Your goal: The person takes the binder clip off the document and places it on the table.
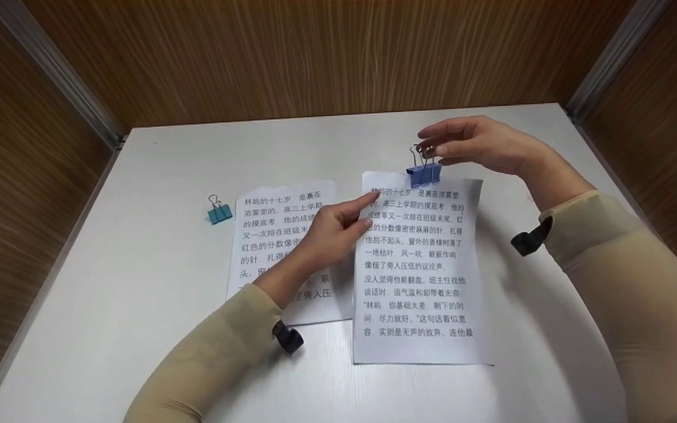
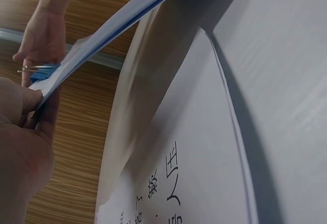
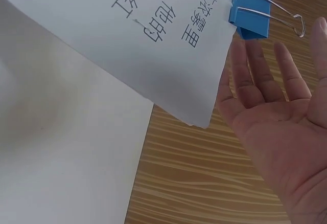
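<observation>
A stack of printed sheets is held up off the table, and my left hand pinches it by its upper left edge. In the left wrist view, the thumb lies on one face of the sheets with fingers behind. A blue binder clip sits on the top edge of this stack, its wire handles standing up. My right hand is beside those handles. In the right wrist view the fingers of the right hand are loosely extended behind the blue clip, not wrapped around it.
Left of the held stack, a second printed stack lies on the white table, partly covered by the left forearm. A teal binder clip lies just beyond its left edge. Wood-grain panels enclose the table's back and sides.
</observation>
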The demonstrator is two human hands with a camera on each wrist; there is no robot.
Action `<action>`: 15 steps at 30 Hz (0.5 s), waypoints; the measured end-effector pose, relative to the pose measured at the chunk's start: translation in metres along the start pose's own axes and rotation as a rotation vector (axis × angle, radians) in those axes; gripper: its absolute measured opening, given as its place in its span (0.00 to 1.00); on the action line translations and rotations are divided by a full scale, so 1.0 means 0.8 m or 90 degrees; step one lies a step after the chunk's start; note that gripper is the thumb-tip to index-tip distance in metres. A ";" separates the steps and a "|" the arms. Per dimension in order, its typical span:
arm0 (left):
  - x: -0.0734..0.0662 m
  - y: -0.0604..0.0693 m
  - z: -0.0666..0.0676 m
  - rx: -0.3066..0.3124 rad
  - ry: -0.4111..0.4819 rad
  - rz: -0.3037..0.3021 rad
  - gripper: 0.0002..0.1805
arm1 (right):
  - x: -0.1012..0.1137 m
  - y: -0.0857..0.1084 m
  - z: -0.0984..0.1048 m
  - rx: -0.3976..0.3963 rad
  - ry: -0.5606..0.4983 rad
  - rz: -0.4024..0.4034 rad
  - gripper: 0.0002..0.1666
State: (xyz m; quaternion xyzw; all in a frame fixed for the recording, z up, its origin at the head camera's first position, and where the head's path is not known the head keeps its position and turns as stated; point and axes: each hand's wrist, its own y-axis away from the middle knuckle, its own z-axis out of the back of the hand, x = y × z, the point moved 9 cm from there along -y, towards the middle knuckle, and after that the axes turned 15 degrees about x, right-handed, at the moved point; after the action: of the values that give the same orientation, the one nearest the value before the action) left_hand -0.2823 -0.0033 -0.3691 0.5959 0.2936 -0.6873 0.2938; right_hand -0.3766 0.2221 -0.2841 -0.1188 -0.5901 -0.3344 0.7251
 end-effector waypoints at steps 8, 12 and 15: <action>-0.002 0.003 0.002 -0.002 -0.007 -0.008 0.30 | 0.002 -0.008 -0.006 0.000 -0.009 0.000 0.27; -0.003 0.003 0.002 -0.004 -0.007 -0.019 0.30 | 0.002 -0.008 -0.007 -0.011 -0.028 0.013 0.26; -0.003 0.003 0.005 -0.013 -0.008 -0.019 0.30 | 0.005 -0.008 -0.008 -0.022 -0.039 0.028 0.24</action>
State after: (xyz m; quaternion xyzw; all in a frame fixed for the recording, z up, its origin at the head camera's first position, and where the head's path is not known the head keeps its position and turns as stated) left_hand -0.2831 -0.0080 -0.3666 0.5842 0.3074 -0.6923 0.2914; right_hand -0.3752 0.2120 -0.2838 -0.1547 -0.6035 -0.3250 0.7115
